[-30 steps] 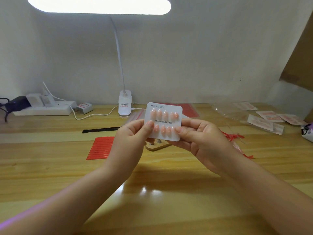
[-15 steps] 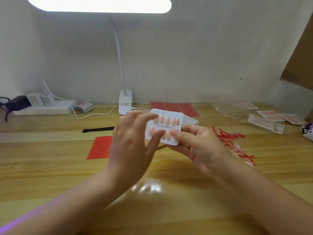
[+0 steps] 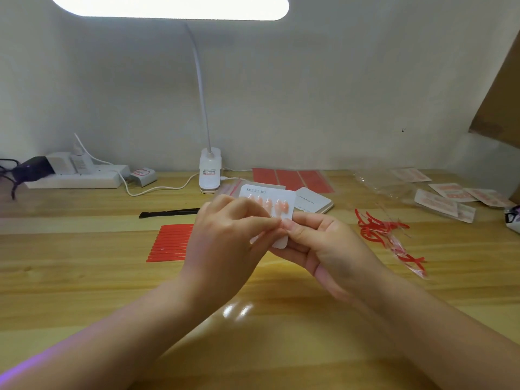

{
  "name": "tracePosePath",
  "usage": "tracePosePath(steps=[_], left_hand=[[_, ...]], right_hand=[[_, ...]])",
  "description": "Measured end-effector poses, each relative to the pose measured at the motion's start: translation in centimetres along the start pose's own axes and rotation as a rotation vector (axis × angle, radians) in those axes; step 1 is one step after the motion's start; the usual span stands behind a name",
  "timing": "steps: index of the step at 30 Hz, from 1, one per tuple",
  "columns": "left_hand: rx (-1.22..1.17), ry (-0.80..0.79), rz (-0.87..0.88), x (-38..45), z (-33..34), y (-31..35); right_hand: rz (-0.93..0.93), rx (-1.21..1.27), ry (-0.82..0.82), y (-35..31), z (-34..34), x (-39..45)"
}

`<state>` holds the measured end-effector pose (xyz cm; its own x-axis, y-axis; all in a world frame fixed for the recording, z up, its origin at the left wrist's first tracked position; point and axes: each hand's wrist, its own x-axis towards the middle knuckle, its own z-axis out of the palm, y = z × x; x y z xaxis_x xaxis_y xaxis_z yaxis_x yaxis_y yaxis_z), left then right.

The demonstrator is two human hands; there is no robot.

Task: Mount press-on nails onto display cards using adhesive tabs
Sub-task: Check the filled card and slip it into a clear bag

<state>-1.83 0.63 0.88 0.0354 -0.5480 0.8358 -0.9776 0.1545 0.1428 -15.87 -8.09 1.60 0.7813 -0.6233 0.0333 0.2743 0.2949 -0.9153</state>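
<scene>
Left hand (image 3: 225, 237), off the edge, is now covering and pressing the card (image 3: 281, 199)'s lower nails, fingers curled; right hand (image 3: 318, 243) at 3 o'clock is pinching it, seating nails.

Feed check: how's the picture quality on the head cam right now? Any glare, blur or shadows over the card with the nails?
Head view: the lamp bar is blown out white; a small glare patch sits on the table below the hands; the nail card is soft, its print barely legible; the left hand covers its lower row; a purple fringe tints the left forearm at the bottom corner.
</scene>
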Motion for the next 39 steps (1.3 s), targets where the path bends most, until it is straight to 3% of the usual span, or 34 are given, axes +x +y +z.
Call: tracePosePath(steps=[5,9,11,16,23,30,39], left_hand=[[0.011,0.002,-0.015,-0.1,0.2,0.1],[-0.259,0.058,-0.309,0.5,-0.3,-0.1],[-0.319,0.077,-0.349,0.6,-0.3,-0.5],[-0.297,-0.023,-0.247,-0.6,0.6,-0.6],[-0.144,-0.019,-0.053,-1.6,1.5,-1.9],[-0.068,0.012,0.037,-1.8,2.1,-1.5],[-0.047,0.015,-0.144,-1.8,2.4,-1.7]], right_hand=[[-0.014,-0.059,0.008,0.0,0.1,0.0],[-0.023,-0.042,0.083,-0.2,-0.3,0.2],[-0.044,-0.025,0.101,-0.5,-0.7,0.4],[-0.079,-0.056,0.169,0.1,-1.8,1.0],[-0.029,-0.137,0.276,1.8,-2.9,1.7],[-0.040,-0.225,0.277,3.0,-2.6,2.2],[-0.053,-0.232,0.301,3.2,-2.7,2.3]])
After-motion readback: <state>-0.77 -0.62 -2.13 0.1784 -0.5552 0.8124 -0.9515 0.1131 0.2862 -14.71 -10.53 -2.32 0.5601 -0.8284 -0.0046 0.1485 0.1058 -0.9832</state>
